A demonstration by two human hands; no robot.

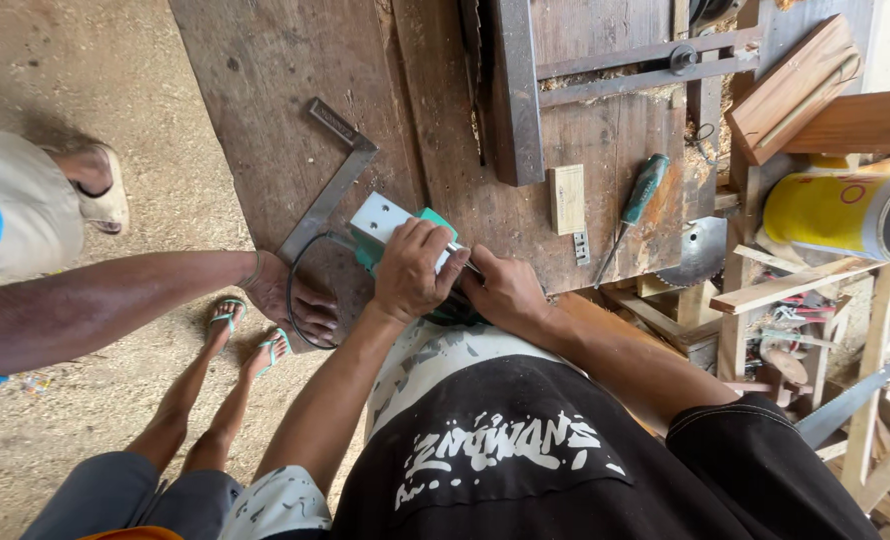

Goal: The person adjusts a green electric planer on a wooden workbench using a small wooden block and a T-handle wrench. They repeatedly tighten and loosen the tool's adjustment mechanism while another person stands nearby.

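Dusty dirt floor (85,80) — worn wooden workbench (265,90), daylight.

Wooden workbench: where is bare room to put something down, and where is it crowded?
Bare wood lies on the workbench above the metal square, and between the small wood block and the right hand. Crowded: the green power tool under the left hand, the screwdriver, the saw blade.

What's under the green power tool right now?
The green power tool rests on the wooden workbench. The left hand and right hand cover its near end, hiding what's beneath.
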